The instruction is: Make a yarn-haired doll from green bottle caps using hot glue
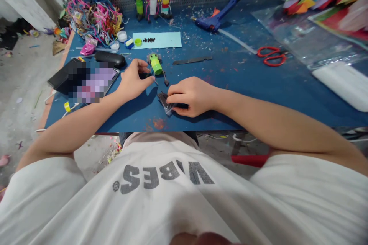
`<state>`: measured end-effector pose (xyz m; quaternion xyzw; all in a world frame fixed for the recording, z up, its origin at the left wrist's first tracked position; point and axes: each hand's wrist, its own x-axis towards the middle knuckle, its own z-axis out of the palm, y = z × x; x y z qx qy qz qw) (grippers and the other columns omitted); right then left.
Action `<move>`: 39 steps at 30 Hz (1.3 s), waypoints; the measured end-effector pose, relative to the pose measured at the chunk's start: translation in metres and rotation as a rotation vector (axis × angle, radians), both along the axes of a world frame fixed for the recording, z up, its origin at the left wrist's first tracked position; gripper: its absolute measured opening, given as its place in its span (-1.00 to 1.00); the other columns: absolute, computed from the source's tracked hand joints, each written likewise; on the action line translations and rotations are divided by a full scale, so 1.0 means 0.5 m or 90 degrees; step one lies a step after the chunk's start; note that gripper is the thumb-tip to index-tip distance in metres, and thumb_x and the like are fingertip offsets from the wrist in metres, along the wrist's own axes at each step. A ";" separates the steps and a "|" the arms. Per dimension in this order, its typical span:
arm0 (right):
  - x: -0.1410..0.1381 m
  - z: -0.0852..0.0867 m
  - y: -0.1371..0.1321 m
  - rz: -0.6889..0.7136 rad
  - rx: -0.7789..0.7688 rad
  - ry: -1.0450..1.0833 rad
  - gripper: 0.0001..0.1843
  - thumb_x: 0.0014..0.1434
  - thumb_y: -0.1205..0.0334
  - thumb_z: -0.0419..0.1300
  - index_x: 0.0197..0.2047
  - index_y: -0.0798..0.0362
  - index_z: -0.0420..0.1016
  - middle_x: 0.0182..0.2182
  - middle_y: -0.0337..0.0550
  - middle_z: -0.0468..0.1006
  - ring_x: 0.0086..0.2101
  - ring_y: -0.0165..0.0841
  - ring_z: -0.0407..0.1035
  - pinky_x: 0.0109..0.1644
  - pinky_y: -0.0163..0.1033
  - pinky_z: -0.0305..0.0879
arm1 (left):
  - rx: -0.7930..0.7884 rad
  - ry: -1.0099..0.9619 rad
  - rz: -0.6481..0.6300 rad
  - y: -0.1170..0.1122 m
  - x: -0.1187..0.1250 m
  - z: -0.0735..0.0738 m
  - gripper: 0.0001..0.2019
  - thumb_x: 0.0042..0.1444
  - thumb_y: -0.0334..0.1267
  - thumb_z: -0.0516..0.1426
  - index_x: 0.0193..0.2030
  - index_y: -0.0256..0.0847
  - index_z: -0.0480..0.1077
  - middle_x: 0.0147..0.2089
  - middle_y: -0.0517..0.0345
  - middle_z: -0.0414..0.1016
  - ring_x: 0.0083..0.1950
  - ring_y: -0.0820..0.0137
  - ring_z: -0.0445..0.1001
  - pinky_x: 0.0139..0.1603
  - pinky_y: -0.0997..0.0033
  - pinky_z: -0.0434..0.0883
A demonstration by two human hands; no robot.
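Note:
My right hand [191, 97] is closed on a small clear plastic bag [166, 103] with dark contents, near the table's front edge. My left hand [132, 80] is beside a small green doll [155, 64], its thumb and fingers curled around something dark that I cannot make out. The doll lies face up just beyond both hands, with eyes on its head, a yellow band round its body and thin legs. One dark foot shows between my hands; the other leg's end is near my left thumb.
A phone [107, 80] and a black case [110, 59] are left of my left hand. Behind are a flat metal blade [192, 61], a light-blue card [169, 40], a yarn heap [94, 19] and three finished dolls [153, 2]. Red-handled scissors [270, 56] and a blue glue gun [214, 21] lie right.

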<state>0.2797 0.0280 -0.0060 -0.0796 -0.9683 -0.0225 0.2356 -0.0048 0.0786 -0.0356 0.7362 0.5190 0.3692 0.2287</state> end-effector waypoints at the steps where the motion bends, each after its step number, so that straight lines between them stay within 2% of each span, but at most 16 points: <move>1: -0.001 0.000 0.000 -0.001 0.024 0.000 -0.87 0.45 0.22 0.21 -0.06 0.04 0.59 -0.13 -0.11 0.67 -0.37 -0.35 0.41 -0.24 -0.19 0.19 | 0.001 0.007 0.010 -0.004 0.001 0.005 -0.51 0.18 -0.18 0.45 0.18 -0.19 0.43 0.09 -0.05 0.63 0.38 -0.04 0.56 0.60 -0.27 0.35; 4: -0.003 -0.004 0.002 -0.030 0.061 0.024 -0.87 0.44 0.28 0.19 -0.08 0.03 0.59 -0.16 -0.12 0.68 -0.37 -0.35 0.42 -0.25 -0.19 0.21 | 0.055 0.034 0.014 -0.016 0.001 0.026 -0.64 0.25 -0.20 0.38 0.12 -0.18 0.46 0.14 -0.10 0.62 0.35 -0.03 0.57 0.56 -0.24 0.39; 5: -0.002 -0.006 0.004 -0.043 0.064 0.043 -0.87 0.44 0.28 0.19 -0.07 0.03 0.58 -0.15 -0.12 0.69 -0.36 -0.35 0.44 -0.25 -0.19 0.22 | 0.079 0.036 -0.018 -0.022 0.001 0.036 -0.68 0.29 -0.16 0.35 0.11 -0.18 0.48 0.15 -0.11 0.63 0.30 0.00 0.59 0.51 -0.20 0.43; 7: -0.001 -0.010 0.008 -0.056 0.066 0.091 -0.86 0.45 0.28 0.19 -0.03 0.02 0.58 -0.14 -0.11 0.70 -0.32 -0.34 0.50 -0.25 -0.19 0.25 | 0.110 0.029 -0.152 -0.042 0.003 0.056 -0.66 0.37 -0.01 0.31 0.12 -0.19 0.51 0.14 -0.12 0.65 0.22 0.05 0.63 0.42 -0.08 0.51; 10: 0.001 -0.019 0.015 -0.053 0.059 0.136 -0.83 0.53 0.23 0.17 0.07 0.00 0.57 -0.08 -0.10 0.72 -0.21 -0.31 0.61 -0.20 -0.21 0.35 | 0.095 0.005 -0.382 -0.080 0.016 0.078 -0.34 0.33 0.31 0.32 0.26 -0.24 0.51 0.19 -0.18 0.69 0.19 0.06 0.68 0.30 0.06 0.57; 12: 0.000 -0.028 0.018 -0.051 0.050 0.154 -0.82 0.59 0.17 0.16 0.11 -0.02 0.56 -0.06 -0.11 0.74 -0.16 -0.31 0.64 -0.16 -0.23 0.40 | 0.054 0.006 -0.440 -0.101 0.029 0.083 -0.15 0.24 0.47 0.34 0.33 -0.26 0.49 0.18 -0.20 0.71 0.13 0.09 0.71 0.16 0.17 0.59; 15: -0.005 -0.043 0.019 -0.081 0.043 0.198 -0.83 0.64 0.10 0.17 0.07 -0.04 0.55 -0.12 -0.17 0.74 -0.24 -0.34 0.61 -0.19 -0.24 0.38 | -0.020 0.069 -0.441 -0.113 0.040 0.080 -0.15 0.28 0.56 0.25 0.19 -0.28 0.58 -0.13 -0.04 0.72 -0.20 0.25 0.65 -0.17 0.33 0.46; 17: -0.010 -0.048 0.018 -0.114 0.033 0.229 -0.81 0.65 0.07 0.18 0.01 -0.05 0.56 -0.17 -0.19 0.71 -0.28 -0.36 0.58 -0.21 -0.24 0.36 | -0.036 0.096 -0.422 -0.110 0.040 0.075 -0.14 0.27 0.60 0.21 0.10 -0.29 0.64 -0.29 0.05 0.65 -0.33 0.32 0.56 -0.26 0.35 0.36; 19: -0.014 -0.048 0.015 -0.128 0.020 0.249 -0.78 0.64 0.05 0.20 -0.05 -0.05 0.57 -0.20 -0.18 0.67 -0.29 -0.36 0.54 -0.22 -0.24 0.34 | -0.024 0.078 -0.390 -0.102 0.035 0.070 -0.08 0.21 0.62 0.24 0.16 -0.31 0.64 -0.25 0.02 0.68 -0.29 0.30 0.59 -0.22 0.36 0.40; 22: -0.019 -0.044 0.010 -0.109 0.007 0.277 -0.78 0.60 0.05 0.27 -0.10 -0.04 0.61 -0.24 -0.17 0.61 -0.34 -0.39 0.48 -0.28 -0.25 0.29 | -0.003 0.044 -0.348 -0.093 0.028 0.065 0.02 0.14 0.64 0.28 0.33 -0.31 0.58 -0.05 -0.11 0.75 -0.09 0.19 0.71 -0.04 0.33 0.54; 25: -0.022 -0.046 0.007 -0.121 -0.023 0.297 -0.79 0.59 0.05 0.30 0.01 -0.04 0.71 -0.26 -0.16 0.61 -0.36 -0.40 0.47 -0.31 -0.26 0.29 | 0.020 0.036 -0.338 -0.088 0.025 0.058 0.07 0.13 0.65 0.27 0.41 -0.30 0.53 0.07 -0.20 0.75 0.06 0.10 0.75 0.12 0.25 0.61; 28: -0.023 -0.054 0.007 -0.159 -0.069 0.285 -0.69 0.63 -0.02 0.24 0.11 -0.04 0.76 -0.23 -0.11 0.63 -0.33 -0.37 0.50 -0.26 -0.25 0.36 | 0.052 0.032 -0.333 -0.085 0.025 0.046 0.06 0.18 0.61 0.26 0.47 -0.30 0.47 0.13 -0.25 0.74 0.14 0.05 0.75 0.19 0.20 0.61; 31: -0.023 -0.062 0.006 -0.170 -0.108 0.264 -0.63 0.66 -0.04 0.20 0.18 -0.04 0.77 -0.19 -0.08 0.66 -0.29 -0.34 0.54 -0.21 -0.24 0.39 | 0.068 0.030 -0.352 -0.082 0.024 0.035 0.02 0.28 0.54 0.26 0.55 -0.29 0.36 0.13 -0.23 0.73 0.11 0.07 0.76 0.15 0.21 0.61; 34: -0.026 -0.067 0.003 -0.168 -0.129 0.243 -0.62 0.66 -0.05 0.19 0.20 -0.06 0.78 -0.18 -0.07 0.68 -0.28 -0.33 0.55 -0.20 -0.24 0.39 | 0.061 0.034 -0.393 -0.082 0.022 0.027 -0.04 0.39 0.43 0.24 0.63 -0.25 0.18 0.02 -0.12 0.72 0.00 0.13 0.76 0.05 0.25 0.60; 39: -0.033 -0.068 -0.004 -0.144 -0.114 0.237 -0.63 0.67 -0.03 0.19 0.13 -0.01 0.76 -0.16 -0.07 0.70 -0.26 -0.33 0.58 -0.17 -0.24 0.39 | 0.052 0.002 -0.467 -0.084 0.025 0.018 -0.14 0.47 0.31 0.24 0.60 -0.18 0.01 -0.18 0.06 0.64 -0.18 0.20 0.70 -0.09 0.22 0.57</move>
